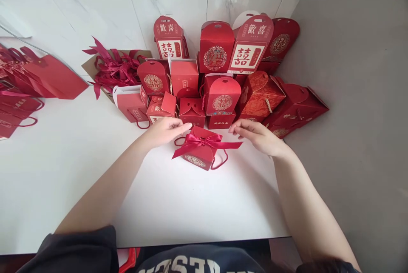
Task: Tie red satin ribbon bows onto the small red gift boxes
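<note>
On the white table in front of me stands a small red gift box (200,152) with a gold round pattern on its side. A crimson satin ribbon (204,141) is tied in a bow across its top, both tails spread sideways. Red cord handles hang at its two sides. My left hand (167,130) is beside the box's back left corner, thumb stretched toward it, fingers loosely curled and apart. To the right of the bow, my right hand (255,135) hovers with loosely bent fingers and nothing in them. Neither hand visibly grips anything.
Stacked red gift boxes (221,98) fill the back of the table against the tiled wall. An open carton (140,54) of crimson ribbons (119,71) stands behind left. Red bags (60,76) lie at far left. A grey wall (350,94) borders the right.
</note>
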